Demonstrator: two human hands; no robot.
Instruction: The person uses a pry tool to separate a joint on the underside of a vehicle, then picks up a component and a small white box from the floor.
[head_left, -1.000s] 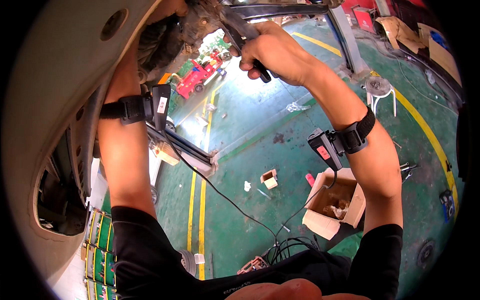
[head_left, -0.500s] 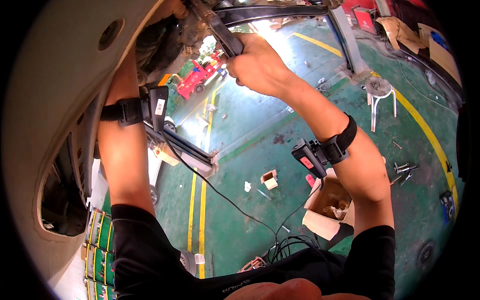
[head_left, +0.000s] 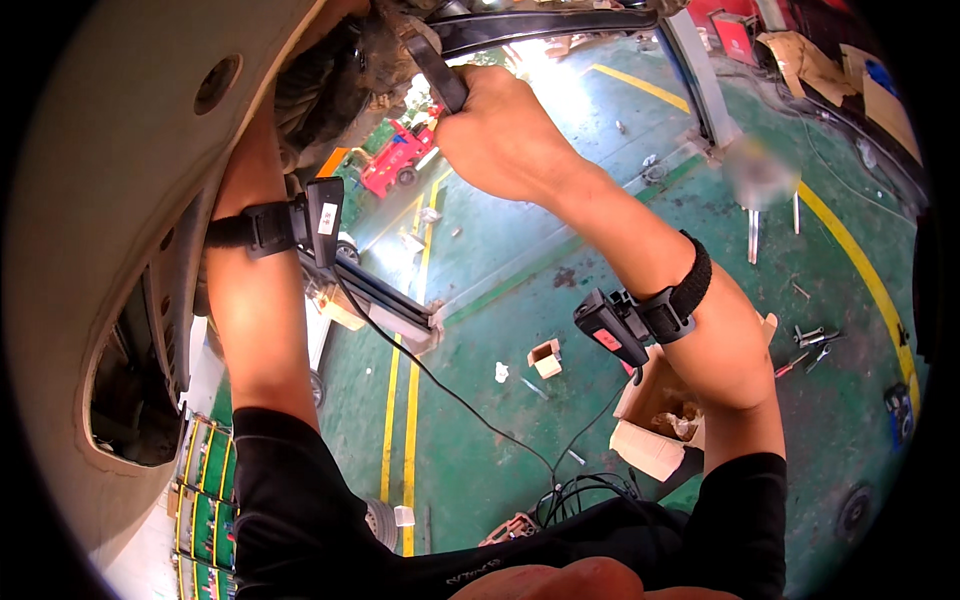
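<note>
Both my arms reach up under a raised vehicle. My right hand [head_left: 505, 135] is closed round the lower end of a dark, flat metal bar [head_left: 437, 72]. The bar slants up to the left against dirty, brownish undercarriage parts [head_left: 385, 55], where its far end is lost among them. My left forearm passes behind the pale body panel [head_left: 120, 120]. Only a little of my left hand [head_left: 342, 10] shows at the top edge, beside those parts, and its fingers are hidden.
A black beam [head_left: 550, 25] crosses the top, meeting a lift post [head_left: 705, 85]. On the green floor lie an open carton [head_left: 650, 445], a small box [head_left: 545, 358] and several hand tools [head_left: 815, 340]. A stool [head_left: 760, 175] stands right. Cables [head_left: 580, 490] gather near my body.
My right hand has shifted slightly left and turned, with the bar swinging along with it. My left arm keeps nearly the same pose; the whole view has drifted a little.
</note>
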